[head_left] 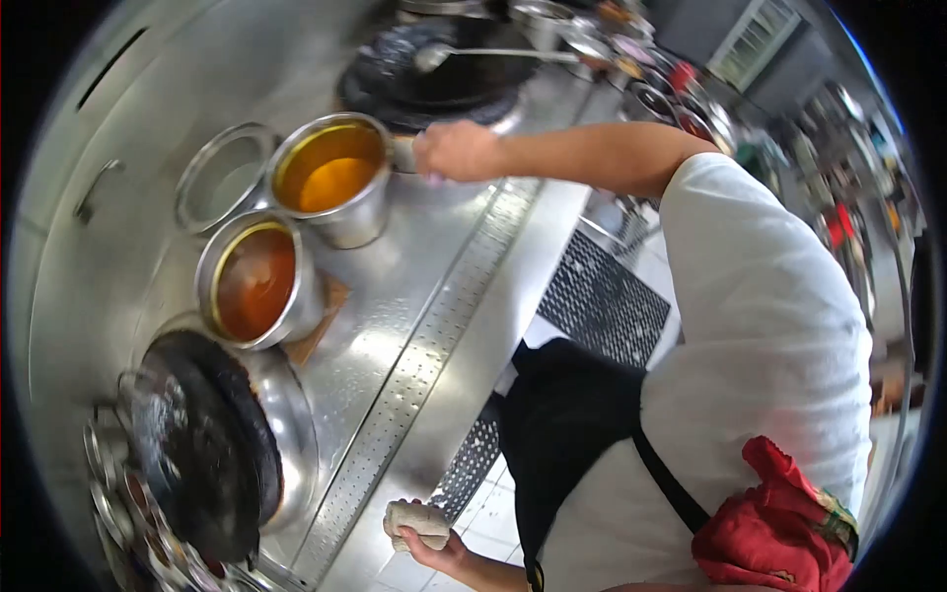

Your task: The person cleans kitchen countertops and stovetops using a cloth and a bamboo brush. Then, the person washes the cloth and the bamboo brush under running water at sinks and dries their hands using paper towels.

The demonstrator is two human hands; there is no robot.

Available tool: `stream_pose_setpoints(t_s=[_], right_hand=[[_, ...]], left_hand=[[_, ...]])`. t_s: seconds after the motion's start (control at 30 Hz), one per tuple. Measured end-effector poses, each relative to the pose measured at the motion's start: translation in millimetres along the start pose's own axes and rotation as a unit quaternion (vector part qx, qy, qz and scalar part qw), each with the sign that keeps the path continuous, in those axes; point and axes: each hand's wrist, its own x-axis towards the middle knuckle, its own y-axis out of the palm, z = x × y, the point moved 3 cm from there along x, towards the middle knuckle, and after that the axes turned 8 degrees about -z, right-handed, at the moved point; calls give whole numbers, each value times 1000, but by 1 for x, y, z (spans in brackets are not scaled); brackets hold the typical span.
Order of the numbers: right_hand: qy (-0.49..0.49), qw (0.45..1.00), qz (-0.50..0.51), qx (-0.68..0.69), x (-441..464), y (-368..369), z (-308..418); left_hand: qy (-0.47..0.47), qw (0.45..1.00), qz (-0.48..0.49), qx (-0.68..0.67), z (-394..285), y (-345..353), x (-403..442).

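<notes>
My right hand (459, 151) is blurred, its fingers closed beside the steel pot of yellow-orange liquid (360, 222) and the near edge of the upper wok; what it grips is unclear. My left hand (432, 555), low in view, is closed round a folded beige cloth (419, 523) at the counter's edge. Next to the yellow pot stands another steel pot (311, 296), holding red-orange liquid. A ladle (493, 52) lies across the dark upper wok (444, 99).
Another dark wok (197, 444) sits at the lower left. A round steel container (227, 178) stands behind the pots. A perforated strip (434, 335) runs along the steel counter (395, 276). Bowls (651, 99) crowd the upper right; black mats (607, 296) lie on the floor.
</notes>
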Motion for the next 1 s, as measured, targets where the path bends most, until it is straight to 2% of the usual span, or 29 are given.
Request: stream_pose_setpoints(t_s=[0.07, 0.17, 0.2, 0.23, 0.27, 0.3, 0.37, 0.4, 0.47, 0.5, 0.57, 0.6, 0.63, 0.67, 0.7, 0.8, 0.9, 1.0], right_hand=[[214, 973, -17, 88, -59, 14, -44], [418, 897, -66, 127, -143, 80, -77], [466, 867, -108, 139, -163, 101, -60], [432, 866, -138, 211, -177, 125, -25], [426, 863, -167, 213, -182, 131, 32], [288, 897, -180, 282, -190, 150, 82], [173, 919, -122, 332, -188, 105, 171], [126, 934, -148, 301, -195, 108, 207], [11, 937, -187, 296, -206, 116, 181], [-50, 933, -205, 292, -209, 120, 164], [76, 929, -255, 259, -224, 134, 81], [74, 950, -219, 212, -224, 129, 28], [95, 956, -245, 133, -245, 177, -14], [137, 953, -265, 53, -257, 168, -62], [182, 948, -254, 62, -269, 173, -107], [303, 937, -171, 34, -301, 194, -229], [385, 902, -196, -4, -323, 217, -335], [473, 865, -169, 13, -346, 222, -429]], left_hand=[[-12, 1000, 11, 4, 1, 2, 5], [-54, 998, 17, 38, 1, 10, 11], [-71, 996, 24, 47, 2, 15, 14], [-61, 995, 20, 74, 3, 20, 19], [-45, 993, 40, 99, 2, 35, 20], [-63, 990, 75, 102, -1, 47, 26], [-77, 980, 132, 130, -3, 75, 37], [-84, 972, 166, 145, 0, 78, 54], [-85, 965, 163, 189, 2, 96, 71], [-76, 960, 171, 207, 1, 109, 77], [-59, 954, 175, 235, 3, 131, 76], [-66, 937, 143, 313, 2, 145, 63], [-66, 912, 112, 388, 3, 164, 50], [-73, 881, 84, 459, 5, 184, 37], [-76, 871, 70, 480, 10, 196, 27], [-62, 895, 78, 435, 49, 224, 6], [-50, 916, 66, 392, 98, 250, -22], [-41, 923, 43, 380, 140, 279, -53]])
